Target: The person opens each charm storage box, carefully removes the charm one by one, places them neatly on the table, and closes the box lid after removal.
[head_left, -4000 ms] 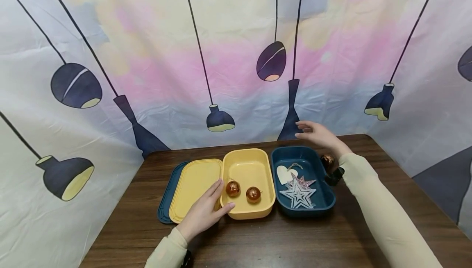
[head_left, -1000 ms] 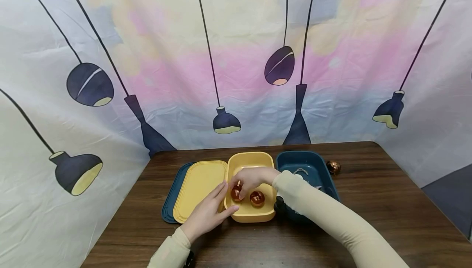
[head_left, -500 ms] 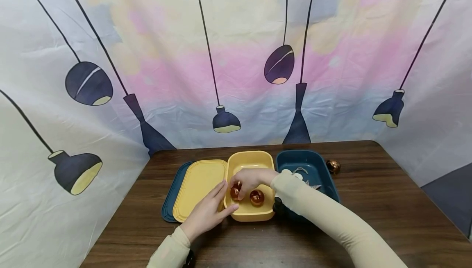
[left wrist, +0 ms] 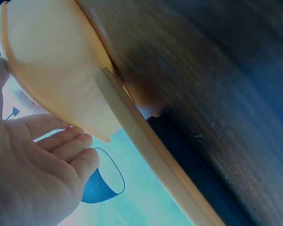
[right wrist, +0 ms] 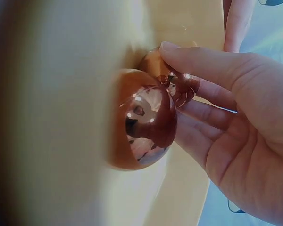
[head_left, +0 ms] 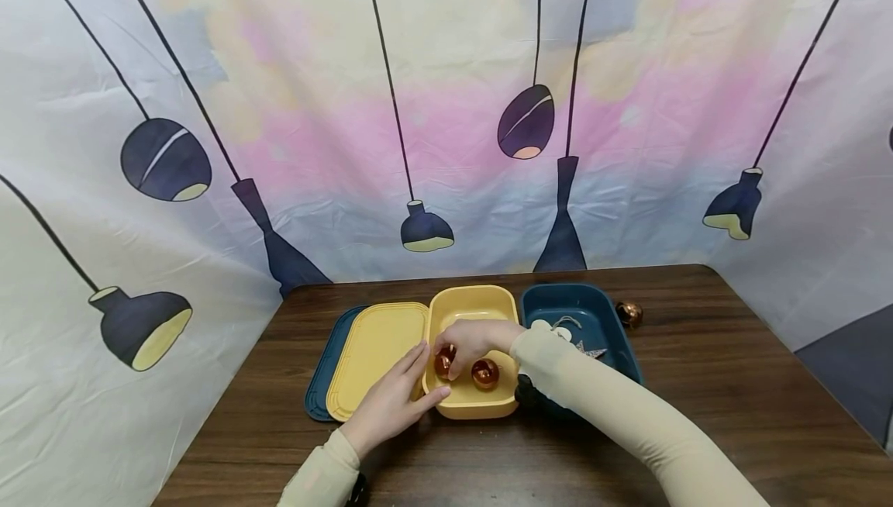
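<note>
Inside the yellow box (head_left: 481, 412), my right hand (head_left: 476, 339) pinches a shiny copper bauble (head_left: 443, 364) near the left wall. The right wrist view shows the thumb on that bauble (right wrist: 183, 90) and fingers behind it. A second copper bauble (head_left: 484, 374) lies just to its right, larger in the right wrist view, where the bauble (right wrist: 148, 122) is close to the camera. My left hand (head_left: 392, 400) rests at the box's left rim with straight fingers and thumb spread along the front corner. In the left wrist view, the left fingertips (left wrist: 87, 160) are at the box wall.
A dark blue box (head_left: 582, 294) stands at right, partly hidden by the right sleeve, with a white ornament (head_left: 540, 325) and a glittery star (head_left: 593, 352) inside. Another copper bauble (head_left: 629, 314) lies beyond it. A yellow lid (head_left: 377, 352) overlaps a blue lid (head_left: 321, 394) at left.
Four seconds ago my right hand hovered over the blue box's far right side; it has since moved left into the yellow box and onto a bauble. My left hand has stayed at the rim.
</note>
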Motion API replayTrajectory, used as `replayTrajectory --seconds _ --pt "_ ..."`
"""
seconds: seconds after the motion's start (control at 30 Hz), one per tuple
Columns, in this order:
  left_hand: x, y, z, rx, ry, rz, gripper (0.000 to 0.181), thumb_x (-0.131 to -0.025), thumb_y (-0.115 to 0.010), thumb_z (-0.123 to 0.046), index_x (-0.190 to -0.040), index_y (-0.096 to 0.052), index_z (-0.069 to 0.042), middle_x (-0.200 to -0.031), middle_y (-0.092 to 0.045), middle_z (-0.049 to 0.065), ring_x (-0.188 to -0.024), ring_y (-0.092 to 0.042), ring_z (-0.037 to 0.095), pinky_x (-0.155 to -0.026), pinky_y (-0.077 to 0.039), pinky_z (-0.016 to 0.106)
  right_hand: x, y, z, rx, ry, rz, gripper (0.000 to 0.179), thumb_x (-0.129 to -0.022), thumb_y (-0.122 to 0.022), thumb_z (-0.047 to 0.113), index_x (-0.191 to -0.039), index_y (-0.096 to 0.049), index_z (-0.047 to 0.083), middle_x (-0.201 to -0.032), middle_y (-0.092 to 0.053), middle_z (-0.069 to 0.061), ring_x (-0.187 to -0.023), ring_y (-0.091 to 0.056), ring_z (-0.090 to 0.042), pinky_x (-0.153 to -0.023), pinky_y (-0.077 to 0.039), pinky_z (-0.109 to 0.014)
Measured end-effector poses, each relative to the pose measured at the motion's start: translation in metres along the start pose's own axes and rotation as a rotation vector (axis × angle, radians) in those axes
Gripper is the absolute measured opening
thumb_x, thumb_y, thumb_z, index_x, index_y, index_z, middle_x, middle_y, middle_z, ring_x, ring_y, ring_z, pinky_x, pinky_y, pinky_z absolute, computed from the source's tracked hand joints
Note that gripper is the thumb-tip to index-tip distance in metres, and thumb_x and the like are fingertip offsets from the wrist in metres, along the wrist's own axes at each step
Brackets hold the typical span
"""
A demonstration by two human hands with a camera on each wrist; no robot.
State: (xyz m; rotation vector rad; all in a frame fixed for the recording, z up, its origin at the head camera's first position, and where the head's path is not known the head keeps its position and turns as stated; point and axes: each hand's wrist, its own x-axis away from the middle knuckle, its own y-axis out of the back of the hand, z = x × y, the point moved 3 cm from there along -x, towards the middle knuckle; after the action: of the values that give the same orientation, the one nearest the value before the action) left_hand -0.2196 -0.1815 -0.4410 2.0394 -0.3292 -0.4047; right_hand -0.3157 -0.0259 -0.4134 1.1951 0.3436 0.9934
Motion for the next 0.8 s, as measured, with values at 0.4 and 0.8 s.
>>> replayTrajectory --seconds 0.4,0.8 --pt "0.001 0.0 0.0 0.011 -0.005 -0.003 0.089 -0.095 -0.054 -0.066 -0.155 -0.037 -0.002 -0.161 -0.032 0.015 -0.146 -0.034 0.031 -0.113 -0.036 0.051 0.009 0.002 0.003 -0.042 0.007 -0.013 0.043 -0.09 -0.079 0.021 -0.131 -0.067 0.012 -0.112 -0.068 0.005 -0.098 -0.059 -0.007 -0.09 -0.05 -0.025" --pt "0.001 0.001 0.0 0.009 0.005 0.003 0.088 -0.096 -0.055 -0.065 -0.155 -0.038 -0.002 -0.161 -0.032 0.016 -0.146 -0.034 0.031 -0.113 -0.035 0.051 0.018 0.029 -0.004 -0.031 0.06 -0.111 0.045 -0.09 -0.079 0.021 -0.132 -0.066 0.011 -0.122 -0.067 0.001 -0.106 -0.059 -0.011 -0.094 -0.048 -0.028"
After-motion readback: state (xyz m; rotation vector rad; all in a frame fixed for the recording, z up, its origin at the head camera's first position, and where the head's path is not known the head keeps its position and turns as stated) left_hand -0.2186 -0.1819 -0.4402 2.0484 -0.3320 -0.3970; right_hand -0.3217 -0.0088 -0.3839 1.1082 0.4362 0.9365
